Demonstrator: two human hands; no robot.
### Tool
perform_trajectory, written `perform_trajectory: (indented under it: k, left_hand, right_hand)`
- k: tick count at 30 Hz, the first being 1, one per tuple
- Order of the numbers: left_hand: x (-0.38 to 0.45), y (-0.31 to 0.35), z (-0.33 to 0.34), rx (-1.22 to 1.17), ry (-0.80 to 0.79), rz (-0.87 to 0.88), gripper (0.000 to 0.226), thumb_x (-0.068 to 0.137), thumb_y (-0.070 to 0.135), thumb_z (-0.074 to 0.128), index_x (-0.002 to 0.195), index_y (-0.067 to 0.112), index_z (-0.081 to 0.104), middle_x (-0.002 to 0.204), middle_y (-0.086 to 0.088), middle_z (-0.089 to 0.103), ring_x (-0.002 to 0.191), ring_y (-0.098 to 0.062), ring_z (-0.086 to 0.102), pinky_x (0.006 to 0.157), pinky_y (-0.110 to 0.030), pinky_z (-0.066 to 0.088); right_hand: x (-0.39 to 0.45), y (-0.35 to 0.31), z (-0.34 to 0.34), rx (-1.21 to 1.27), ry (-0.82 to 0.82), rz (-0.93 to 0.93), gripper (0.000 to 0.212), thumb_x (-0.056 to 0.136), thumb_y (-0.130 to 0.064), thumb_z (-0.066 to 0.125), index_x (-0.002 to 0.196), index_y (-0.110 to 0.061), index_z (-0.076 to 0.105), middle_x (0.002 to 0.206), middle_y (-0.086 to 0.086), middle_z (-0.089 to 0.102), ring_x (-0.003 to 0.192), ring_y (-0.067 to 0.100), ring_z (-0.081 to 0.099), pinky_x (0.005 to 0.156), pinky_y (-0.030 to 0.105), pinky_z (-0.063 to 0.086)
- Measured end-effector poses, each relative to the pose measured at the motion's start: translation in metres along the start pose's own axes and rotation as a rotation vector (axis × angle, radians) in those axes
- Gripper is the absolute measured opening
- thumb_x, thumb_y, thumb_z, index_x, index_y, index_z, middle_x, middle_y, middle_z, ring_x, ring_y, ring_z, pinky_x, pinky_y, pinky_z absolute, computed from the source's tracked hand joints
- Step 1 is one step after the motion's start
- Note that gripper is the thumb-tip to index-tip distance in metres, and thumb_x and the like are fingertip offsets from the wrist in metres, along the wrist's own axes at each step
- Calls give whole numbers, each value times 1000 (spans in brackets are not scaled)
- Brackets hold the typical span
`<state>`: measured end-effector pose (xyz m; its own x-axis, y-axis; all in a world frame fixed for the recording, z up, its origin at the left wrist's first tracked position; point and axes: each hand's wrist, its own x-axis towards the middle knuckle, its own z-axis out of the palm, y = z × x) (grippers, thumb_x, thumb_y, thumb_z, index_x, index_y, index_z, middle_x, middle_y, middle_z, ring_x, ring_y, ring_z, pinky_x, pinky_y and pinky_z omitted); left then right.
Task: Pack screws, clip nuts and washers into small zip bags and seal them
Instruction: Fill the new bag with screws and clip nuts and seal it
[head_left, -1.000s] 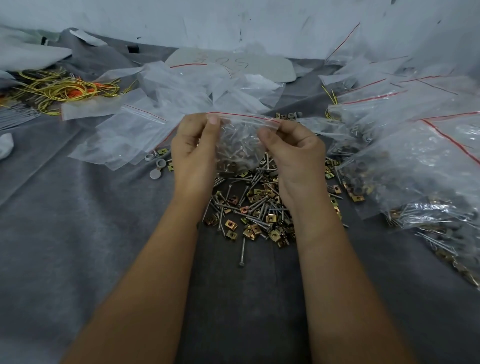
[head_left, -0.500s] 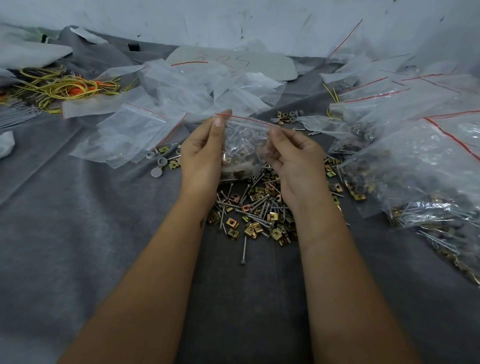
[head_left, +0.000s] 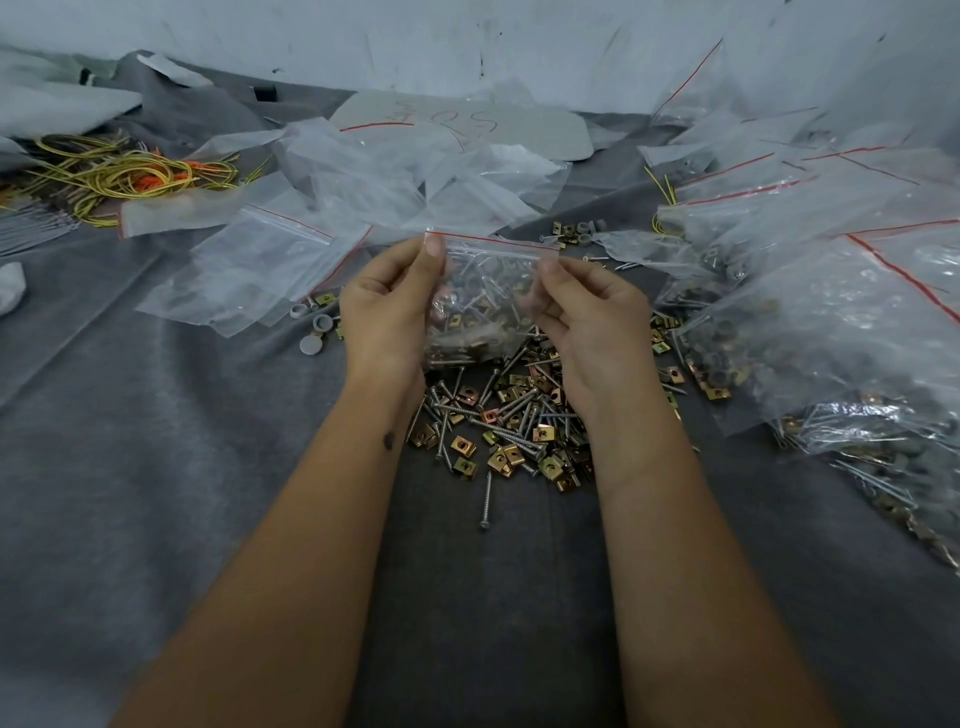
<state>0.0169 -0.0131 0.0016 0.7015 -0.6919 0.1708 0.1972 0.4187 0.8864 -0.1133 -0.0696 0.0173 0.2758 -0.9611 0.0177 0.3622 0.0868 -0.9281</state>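
Both hands are now holding the zip bag (head_left: 480, 296) by its top corners, where half a second ago the right hand was lower down on the bag's side; the red seal strip is stretching nearly level between them. Left hand (head_left: 387, 306) is pinching the bag's upper left corner between thumb and curled fingers, the thumb lying up along the edge with its nail facing the camera. Right hand (head_left: 587, 317) is pinching the upper right corner just under the strip, its fingers curling in toward the palm. Whether the seal is pressed fully closed I cannot tell. Inside, the bag is carrying screws and brass-coloured clip nuts, bunched toward its bottom, and it is hanging just above the loose pile of screws and clip nuts (head_left: 498, 421) that is lying on the grey tabletop (head_left: 156, 467) between the wrists. A single screw (head_left: 487, 499) is lying apart at the near edge of that pile. Grey washers (head_left: 311, 332) are sitting just left of the left hand, beside a spread of empty zip bags (head_left: 270, 265). On the right, filled bags (head_left: 831, 338) are piling up, their red strips showing. Far left, a tangle of yellow wire ties (head_left: 119, 176) is resting on the cloth.
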Motion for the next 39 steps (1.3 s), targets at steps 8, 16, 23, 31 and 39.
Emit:
perform_trajectory:
  k: [8, 16, 23, 31, 39]
  left_hand:
    - [1, 3, -2, -1, 17, -51, 16, 91, 9, 66, 75, 10, 67, 67, 3, 68, 57, -6, 59, 54, -18, 47]
    - [-1, 6, -1, -18, -8, -42, 17, 93, 5, 61, 78, 12, 63, 69, 1, 62, 62, -10, 55, 65, -25, 49]
    - [0, 5, -1, 11, -25, -36, 22, 93, 6, 60, 73, 15, 63, 58, 6, 60, 55, -8, 54, 62, -28, 51]
    - [-2, 3, -2, 8, -103, -29, 18, 93, 9, 64, 76, 13, 70, 66, 1, 70, 61, -11, 65, 62, -28, 56]
    - [-2, 3, -3, 33, -138, -19, 9, 91, 11, 65, 85, 7, 69, 71, -2, 73, 65, -13, 68, 65, -29, 58]
  right_hand:
    - [-1, -1, 2, 15, 21, -57, 19, 88, -2, 66, 75, -14, 70, 58, -2, 61, 57, 8, 57, 72, 26, 55]
    - [0, 2, 4, -7, 59, -70, 23, 87, -3, 68, 70, -18, 70, 58, -5, 62, 58, 8, 56, 77, 30, 55]
    - [-1, 4, 7, -37, 30, -84, 25, 88, -6, 68, 68, -21, 71, 58, -6, 63, 57, 4, 58, 71, 28, 54]
    - [-2, 4, 9, -52, 20, -91, 21, 86, -5, 67, 69, -16, 69, 57, -4, 61, 58, 11, 56, 68, 28, 52]
    - [-2, 8, 11, -123, 14, -132, 20, 86, -6, 68, 70, -18, 72, 62, -5, 64, 60, 7, 58, 59, 21, 51]
